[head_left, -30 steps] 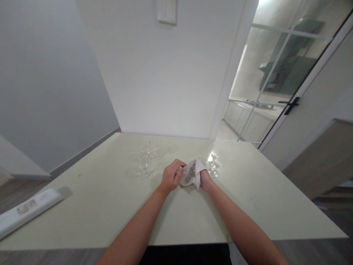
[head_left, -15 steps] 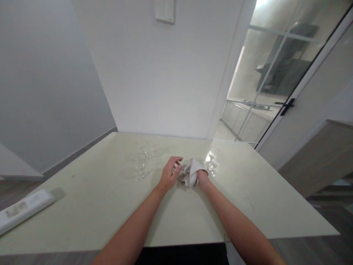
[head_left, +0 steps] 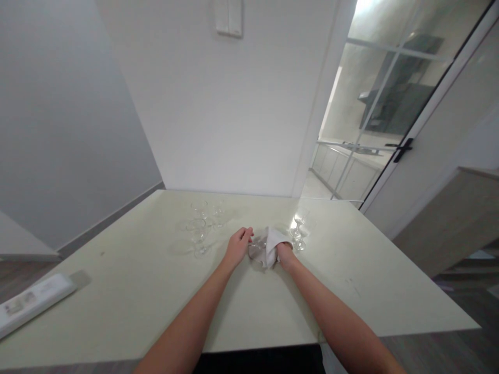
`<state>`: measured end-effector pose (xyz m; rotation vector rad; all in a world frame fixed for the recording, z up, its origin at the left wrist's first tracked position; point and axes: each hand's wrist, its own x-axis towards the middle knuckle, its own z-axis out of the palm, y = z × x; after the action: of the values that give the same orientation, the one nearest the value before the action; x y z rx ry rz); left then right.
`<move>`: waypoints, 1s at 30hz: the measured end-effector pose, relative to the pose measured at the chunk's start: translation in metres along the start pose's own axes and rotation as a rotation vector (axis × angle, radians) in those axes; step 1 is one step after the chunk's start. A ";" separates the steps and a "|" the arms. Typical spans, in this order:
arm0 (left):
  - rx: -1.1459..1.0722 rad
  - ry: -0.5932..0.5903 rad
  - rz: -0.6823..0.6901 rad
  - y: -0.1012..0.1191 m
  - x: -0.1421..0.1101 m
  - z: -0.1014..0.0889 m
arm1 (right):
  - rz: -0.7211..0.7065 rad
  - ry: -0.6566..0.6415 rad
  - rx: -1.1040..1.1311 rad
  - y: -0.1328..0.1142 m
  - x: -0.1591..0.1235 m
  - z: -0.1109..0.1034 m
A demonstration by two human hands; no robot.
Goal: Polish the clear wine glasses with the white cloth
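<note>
A right hand [head_left: 285, 254] clutches a white cloth [head_left: 274, 243] around a glass [head_left: 258, 246] over a table [head_left: 156, 306], the left hand [head_left: 237, 248] curled at its left, hold unclear.

The bare right hand [head_left: 286, 254] grips a whitish fabric cloth [head_left: 273, 243] bunched against a clear glass [head_left: 258, 250] over the pale, smooth worktop [head_left: 156, 306]. The bare left hand [head_left: 237, 246] curls at the glass's left end — its grip unclear. Clear stemmed glasses [head_left: 198, 232] stand on both sides — a long white box [head_left: 37, 300] lies far left.
</note>
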<state>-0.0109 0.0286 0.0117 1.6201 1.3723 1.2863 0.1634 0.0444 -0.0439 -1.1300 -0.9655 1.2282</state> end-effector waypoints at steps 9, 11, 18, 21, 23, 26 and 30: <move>-0.030 -0.025 -0.064 -0.009 0.004 0.000 | -0.042 0.094 -0.083 -0.006 -0.004 0.001; -0.028 -0.027 -0.062 -0.009 0.003 0.000 | -0.040 0.084 -0.074 -0.006 -0.004 0.001; -0.031 -0.029 -0.053 -0.010 0.003 0.001 | -0.058 0.101 -0.041 -0.009 -0.006 0.003; -0.025 -0.030 -0.050 -0.010 0.003 0.001 | -0.055 0.071 -0.082 -0.008 -0.006 0.001; -0.025 -0.032 -0.056 -0.008 0.003 0.001 | -0.042 0.063 -0.090 -0.006 -0.005 0.000; -0.039 -0.037 -0.057 -0.003 0.002 0.000 | -0.019 0.075 -0.041 -0.006 -0.003 0.000; -0.122 -0.043 0.130 0.008 -0.008 -0.006 | 0.190 0.041 0.111 -0.016 -0.007 0.007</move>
<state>-0.0135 0.0186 0.0187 1.6651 1.1558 1.3745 0.1587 0.0389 -0.0270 -1.1743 -0.7625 1.3887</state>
